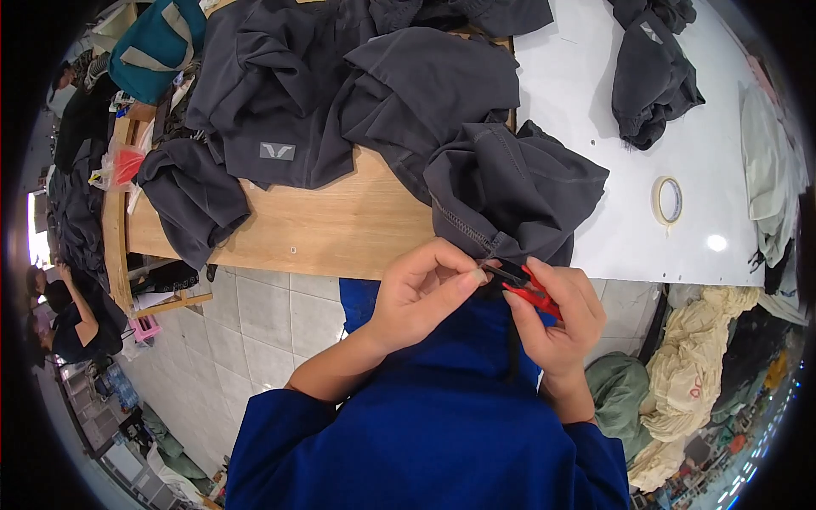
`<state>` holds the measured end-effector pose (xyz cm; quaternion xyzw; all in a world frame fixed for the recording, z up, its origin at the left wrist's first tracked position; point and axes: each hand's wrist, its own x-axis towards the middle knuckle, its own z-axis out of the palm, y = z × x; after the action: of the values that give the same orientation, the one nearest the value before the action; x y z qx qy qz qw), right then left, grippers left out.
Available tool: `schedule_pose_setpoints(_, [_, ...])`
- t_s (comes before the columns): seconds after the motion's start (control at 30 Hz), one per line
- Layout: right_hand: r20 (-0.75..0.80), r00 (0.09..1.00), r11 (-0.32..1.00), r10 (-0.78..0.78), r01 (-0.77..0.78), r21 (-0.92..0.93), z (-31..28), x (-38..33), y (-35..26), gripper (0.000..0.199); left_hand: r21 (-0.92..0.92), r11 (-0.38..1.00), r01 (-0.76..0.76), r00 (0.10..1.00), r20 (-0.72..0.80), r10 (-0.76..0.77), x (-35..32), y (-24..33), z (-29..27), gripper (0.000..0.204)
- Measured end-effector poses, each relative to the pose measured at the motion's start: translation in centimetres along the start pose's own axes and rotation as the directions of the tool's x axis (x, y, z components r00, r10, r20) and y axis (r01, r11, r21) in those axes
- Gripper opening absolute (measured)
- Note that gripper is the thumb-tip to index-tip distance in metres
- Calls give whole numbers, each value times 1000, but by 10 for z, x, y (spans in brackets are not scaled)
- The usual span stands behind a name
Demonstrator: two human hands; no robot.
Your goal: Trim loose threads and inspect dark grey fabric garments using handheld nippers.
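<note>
A dark grey garment [518, 183] lies bunched over the table's front edge, its stitched seam toward me. My left hand [425, 293] is closed, thumb and fingers pinched at the garment's near edge; whether a loose thread is between them is too small to tell. Close beside it, my right hand [557, 319] grips small red-handled thread snips [535, 299]. Their dark blades point left, toward the left fingertips and the garment's edge. Part of the snips is hidden behind the right fingers.
More dark grey garments [263, 93] are heaped on the wooden table [331, 225]. On the white tabletop [565, 93] to the right are a tape roll [667, 201] and another dark garment [653, 85]. Cream fabric [693, 382] is piled low at right. People sit far left.
</note>
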<state>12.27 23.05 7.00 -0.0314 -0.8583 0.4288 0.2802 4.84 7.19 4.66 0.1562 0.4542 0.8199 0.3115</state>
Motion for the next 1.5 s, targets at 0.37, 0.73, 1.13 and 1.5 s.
schedule_pose_setpoints(0.37, [-41,999,997,-30,27,-79,-7,-1,-2,37,304,937,-174,985,55,165,1,3,10,7])
schedule_pose_setpoints(0.73, [-77,996,993,-35,26,-112,-4,-8,-1,35,370,897,-241,970,123,209,3,2,13,11])
schedule_pose_setpoints(1.13, [-109,991,990,-72,58,-129,-2,-8,4,33,340,920,-197,979,110,169,1,4,11,10])
schedule_pose_setpoints(1.5, [-86,994,991,-70,60,-118,-6,-8,7,33,302,935,-186,983,60,176,3,2,15,11])
